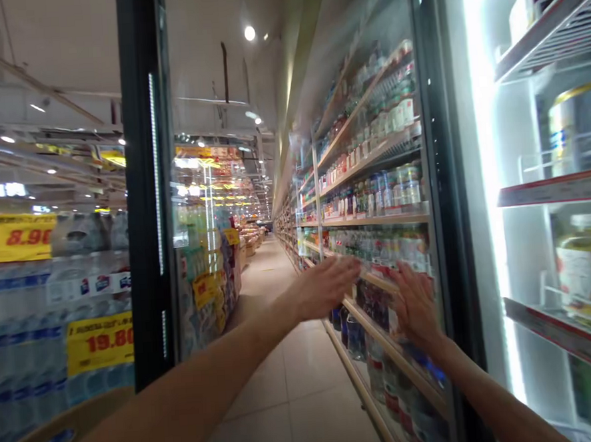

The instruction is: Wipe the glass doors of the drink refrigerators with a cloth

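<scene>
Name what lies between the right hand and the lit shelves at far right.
Between right hand and lit shelves, the head view shows a black door frame and a light strip.

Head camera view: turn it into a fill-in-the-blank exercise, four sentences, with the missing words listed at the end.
1. The left hand and the right hand both hold ____.
2. Of these two hands, the ____ one is nearer the brightly lit shelves.
3. The upper price sign and the lower price sign both have red digits on a ____ background.
4. Of those two signs, the ____ one shows the higher price.

Missing words: nothing; right; yellow; lower.
</scene>
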Tool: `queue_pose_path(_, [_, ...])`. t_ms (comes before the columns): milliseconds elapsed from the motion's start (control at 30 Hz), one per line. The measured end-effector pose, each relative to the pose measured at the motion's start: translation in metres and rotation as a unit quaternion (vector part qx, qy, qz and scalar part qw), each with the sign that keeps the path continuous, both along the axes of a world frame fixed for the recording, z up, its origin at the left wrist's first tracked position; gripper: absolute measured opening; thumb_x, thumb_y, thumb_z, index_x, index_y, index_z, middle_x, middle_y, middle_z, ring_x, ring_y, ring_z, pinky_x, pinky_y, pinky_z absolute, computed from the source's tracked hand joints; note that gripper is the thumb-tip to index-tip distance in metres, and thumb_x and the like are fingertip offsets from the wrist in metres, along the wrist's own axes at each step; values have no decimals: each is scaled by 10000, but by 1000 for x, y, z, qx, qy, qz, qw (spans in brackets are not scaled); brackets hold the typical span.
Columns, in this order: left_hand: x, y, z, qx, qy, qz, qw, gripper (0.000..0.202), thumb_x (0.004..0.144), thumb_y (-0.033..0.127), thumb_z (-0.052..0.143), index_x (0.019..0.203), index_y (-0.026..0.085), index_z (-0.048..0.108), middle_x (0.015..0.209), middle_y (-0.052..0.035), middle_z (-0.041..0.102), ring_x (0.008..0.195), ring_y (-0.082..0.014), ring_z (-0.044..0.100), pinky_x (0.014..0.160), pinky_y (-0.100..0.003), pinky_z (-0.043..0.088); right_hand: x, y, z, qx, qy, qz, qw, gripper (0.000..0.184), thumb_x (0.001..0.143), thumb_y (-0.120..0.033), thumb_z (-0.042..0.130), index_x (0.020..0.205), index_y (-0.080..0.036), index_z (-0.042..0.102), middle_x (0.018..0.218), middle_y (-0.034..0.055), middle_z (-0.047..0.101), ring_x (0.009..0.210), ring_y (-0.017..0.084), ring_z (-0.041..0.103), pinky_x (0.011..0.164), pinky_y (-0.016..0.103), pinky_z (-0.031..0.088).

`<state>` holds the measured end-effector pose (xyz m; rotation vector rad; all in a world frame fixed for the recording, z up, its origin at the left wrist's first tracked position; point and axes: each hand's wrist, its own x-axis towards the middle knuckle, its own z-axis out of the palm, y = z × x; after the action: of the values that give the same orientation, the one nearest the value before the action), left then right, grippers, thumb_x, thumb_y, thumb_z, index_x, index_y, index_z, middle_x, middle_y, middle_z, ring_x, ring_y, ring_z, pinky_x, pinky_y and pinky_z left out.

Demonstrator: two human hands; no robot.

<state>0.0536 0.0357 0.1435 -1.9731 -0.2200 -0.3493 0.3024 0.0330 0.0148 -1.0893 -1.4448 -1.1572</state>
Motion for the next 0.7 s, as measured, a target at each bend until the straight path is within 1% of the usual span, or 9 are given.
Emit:
queue_pose_path(133, [6, 2, 25, 13, -206, 47, 977, 523, 922, 263, 326, 1408, 77, 265, 1498, -117, 243, 1383, -259, 201, 1115, -429, 210, 6, -2, 0, 4, 20, -1, 1000, 593, 894, -217, 354, 1452, -273, 159, 1467, 85, 343, 1360, 236, 304, 1093, 496, 250])
queue_pose_path(200, [10, 5, 19, 22, -165, 23, 986, 495, 921, 246, 324, 1388, 82, 313, 1487, -106, 279, 1380, -245, 216, 1119, -413, 203, 9, -4, 1, 1, 22, -5, 1000, 594, 897, -217, 354, 1452, -284, 153, 1468, 84, 343, 1360, 233, 305, 1091, 495, 252])
queue_pose_path(267, [13, 7, 7, 20, -57, -11, 998, 459, 916, 215, 320, 1360, 112, 371, 1464, -72, 339, 1369, -204, 251, 1118, -376, 211, 13, -6, 1, 1, 26, -9, 1000, 586, 901, -219, 352, 1449, -297, 159, 1462, 84, 352, 1357, 232, 312, 1086, 500, 254])
queue_pose_path(333, [15, 8, 8, 9, -11, -22, 1000, 460, 909, 202, 324, 1361, 127, 370, 1456, -60, 357, 1363, -187, 265, 1117, -367, 216, 19, -9, 3, 2, 33, -12, 999, 576, 904, -231, 353, 1445, -303, 170, 1454, 87, 367, 1352, 234, 320, 1082, 509, 253])
queue_pose_path(400, [16, 8, 24, -4, -87, -2, 996, 489, 909, 195, 318, 1392, 113, 308, 1468, -78, 334, 1371, -207, 244, 1119, -395, 206, 26, -13, 5, -1, 48, -18, 999, 569, 905, -244, 353, 1444, -296, 180, 1449, 93, 373, 1353, 238, 319, 1084, 519, 241])
queue_pose_path(500, [22, 9, 41, -8, -275, 18, 961, 524, 915, 227, 313, 1411, 70, 248, 1494, -125, 262, 1394, -262, 156, 1123, -447, 174, 37, -18, 6, -7, 69, -29, 997, 553, 908, -252, 346, 1441, -277, 201, 1452, 105, 367, 1356, 244, 311, 1085, 525, 230])
queue_pose_path(567, [30, 10, 28, -7, -256, 15, 966, 522, 914, 213, 307, 1408, 56, 251, 1493, -135, 257, 1392, -275, 156, 1125, -452, 173, 42, -21, 5, -13, 74, -35, 997, 546, 908, -259, 345, 1438, -270, 214, 1451, 110, 366, 1355, 247, 312, 1081, 527, 235])
queue_pose_path(633, [41, 11, 3, -8, -125, -5, 992, 494, 911, 168, 288, 1395, 72, 290, 1472, -111, 317, 1375, -230, 230, 1126, -405, 197, 45, -22, 2, -18, 72, -39, 996, 544, 908, -261, 344, 1438, -269, 217, 1448, 110, 371, 1353, 247, 316, 1080, 527, 238])
queue_pose_path(700, [51, 11, -14, -11, -19, -22, 1000, 466, 913, 163, 276, 1368, 94, 350, 1460, -76, 349, 1363, -191, 266, 1124, -360, 218, 46, -23, -1, -23, 70, -42, 996, 549, 909, -258, 343, 1440, -271, 206, 1445, 107, 377, 1351, 242, 321, 1080, 523, 243])
